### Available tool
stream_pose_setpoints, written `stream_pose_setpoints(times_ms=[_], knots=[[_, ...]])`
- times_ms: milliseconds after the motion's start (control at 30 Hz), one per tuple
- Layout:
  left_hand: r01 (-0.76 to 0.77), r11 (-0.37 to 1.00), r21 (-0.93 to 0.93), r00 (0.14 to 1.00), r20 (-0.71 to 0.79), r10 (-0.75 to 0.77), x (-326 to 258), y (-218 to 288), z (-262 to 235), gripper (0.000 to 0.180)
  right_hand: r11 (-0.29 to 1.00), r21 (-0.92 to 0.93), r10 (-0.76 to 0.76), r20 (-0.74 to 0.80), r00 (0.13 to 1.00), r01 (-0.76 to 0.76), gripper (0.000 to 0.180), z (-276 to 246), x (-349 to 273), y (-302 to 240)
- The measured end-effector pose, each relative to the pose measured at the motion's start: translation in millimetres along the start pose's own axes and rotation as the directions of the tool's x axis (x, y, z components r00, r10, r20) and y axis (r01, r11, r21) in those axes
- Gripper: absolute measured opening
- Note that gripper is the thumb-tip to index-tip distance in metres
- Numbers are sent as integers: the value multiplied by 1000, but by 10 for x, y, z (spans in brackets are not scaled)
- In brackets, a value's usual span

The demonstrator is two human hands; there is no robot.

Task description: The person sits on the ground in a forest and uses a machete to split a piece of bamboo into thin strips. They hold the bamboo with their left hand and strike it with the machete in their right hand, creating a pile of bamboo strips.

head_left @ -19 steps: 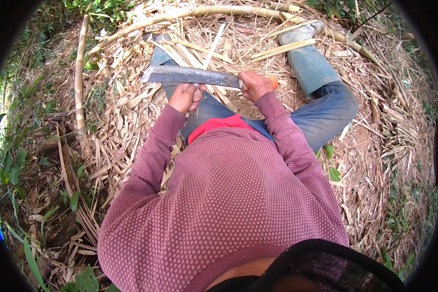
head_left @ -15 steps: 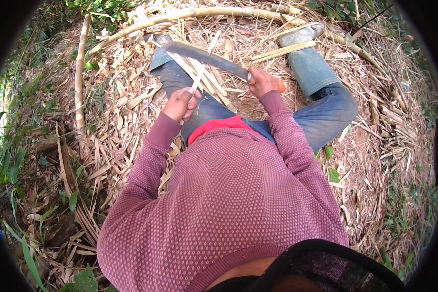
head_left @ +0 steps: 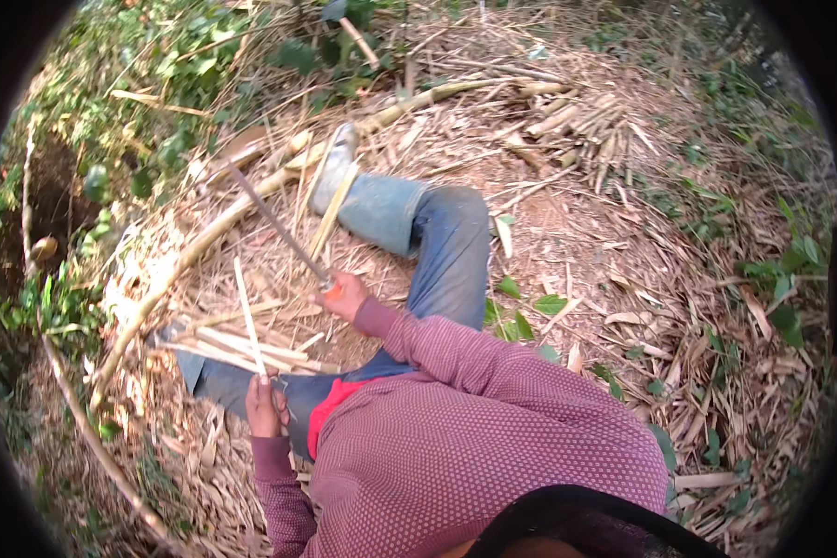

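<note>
My left hand is closed on the lower end of a thin pale bamboo strip, which points up and away. In my right hand is a machete, gripped by its orange handle. Its long dark blade slants toward the far left, seen nearly edge-on and apart from the strip. Several split bamboo strips lie across my left leg, just beyond my left hand. A few longer yellowish strips rest against my right boot.
A long bamboo pole lies beyond my feet, curving across the view. A heap of cut bamboo pieces sits at the far right. Dry leaves and shavings cover the ground, with green plants at the far left.
The view has swung to the right, so my legs and hands appear farther left. The machete blade, which crossed over near the strip, now points away from it. Both hands keep their hold.
</note>
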State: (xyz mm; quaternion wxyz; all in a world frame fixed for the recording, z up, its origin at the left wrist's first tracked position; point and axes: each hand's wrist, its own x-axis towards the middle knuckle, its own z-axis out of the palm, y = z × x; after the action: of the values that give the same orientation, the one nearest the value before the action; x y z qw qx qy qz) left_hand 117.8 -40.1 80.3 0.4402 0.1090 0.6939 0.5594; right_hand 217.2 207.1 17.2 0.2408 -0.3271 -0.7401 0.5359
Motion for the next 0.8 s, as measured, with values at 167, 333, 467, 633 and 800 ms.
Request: stream_pose_setpoints(times_ms=[167,333,467,633,800], knots=[[81,995,-58,949,310,-59,591,-113,457,26,999,-10,-34,-171,985,33,38,-78,-177,-133],[146,989,-37,859,501,-108,702,-265,715,24,997,57,-28,-286,958,46,34,-134,-239,41],[178,982,-70,856,504,-120,564,-272,737,24,998,41,-29,-317,948,44,36,-187,-213,45],[172,982,-73,811,577,-99,541,-391,637,25,997,-53,-72,-362,930,57,43,-394,-130,-124],[34,999,-21,921,388,-24,677,-220,633,28,949,-293,-180,-206,962,115,49,-544,70,-156]])
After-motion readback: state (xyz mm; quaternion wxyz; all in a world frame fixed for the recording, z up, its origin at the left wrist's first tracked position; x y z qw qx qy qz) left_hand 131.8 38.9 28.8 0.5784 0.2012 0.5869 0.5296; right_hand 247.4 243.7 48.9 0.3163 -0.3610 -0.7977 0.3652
